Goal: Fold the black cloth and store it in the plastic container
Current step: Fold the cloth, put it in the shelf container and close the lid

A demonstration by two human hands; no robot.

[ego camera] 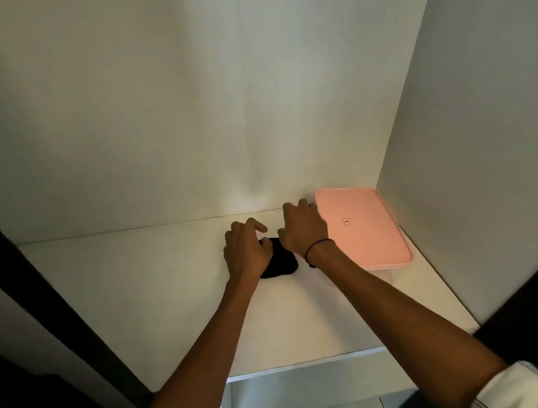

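A small black cloth (281,261) lies bunched on the white shelf (141,291), mostly covered by my hands. My left hand (246,250) rests on its left side with fingers curled onto the fabric. My right hand (303,226) presses on its far right part, fingers bent down; a black band circles that wrist. To the right stands the plastic container (387,266) with its pink lid (362,225) on, touching the shelf's right wall.
The shelf sits inside a white cabinet with a back wall (178,112) and a right side wall (476,140). Dark door panels (33,306) flank the opening left and right. A lower shelf compartment (304,392) shows under the front edge.
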